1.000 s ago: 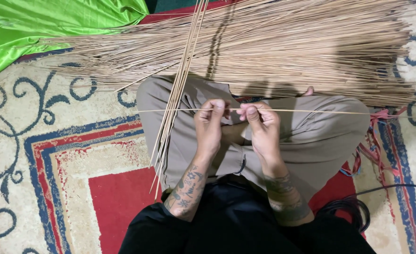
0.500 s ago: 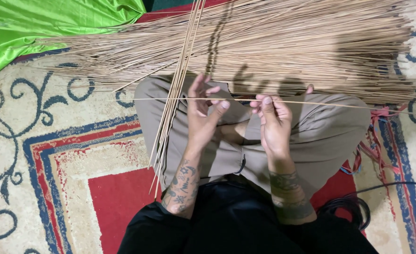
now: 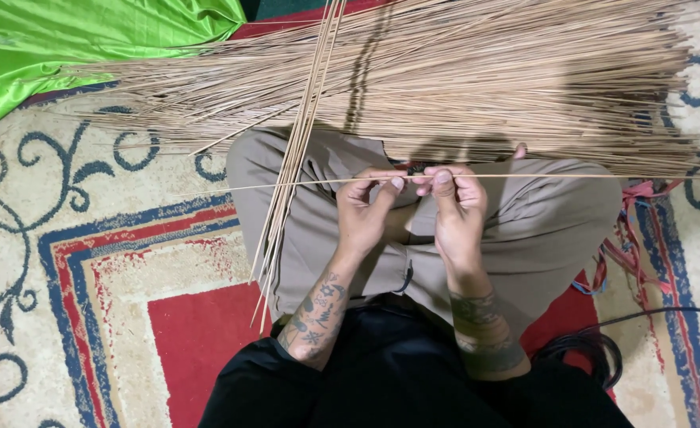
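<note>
I sit cross-legged in grey trousers on a patterned carpet. My left hand (image 3: 366, 208) and my right hand (image 3: 454, 202) are close together above my lap, both pinching one long thin stick (image 3: 572, 176) that runs level from left to right. A small bundle of sorted sticks (image 3: 296, 150) lies lengthwise over my left knee. Beyond my knees a wide pile of thin tan sticks (image 3: 476, 79) is spread across the floor.
A bright green cloth (image 3: 64, 47) covers the upper left corner. Red and pink ribbon scraps (image 3: 623, 246) lie by my right knee, and a black cable (image 3: 603, 357) curls at the lower right. The carpet (image 3: 88, 261) is cream, red and blue.
My hands opened and drew apart half a second ago, then came back together; both now pinch the single stick again, a little farther from my body than a second ago.
</note>
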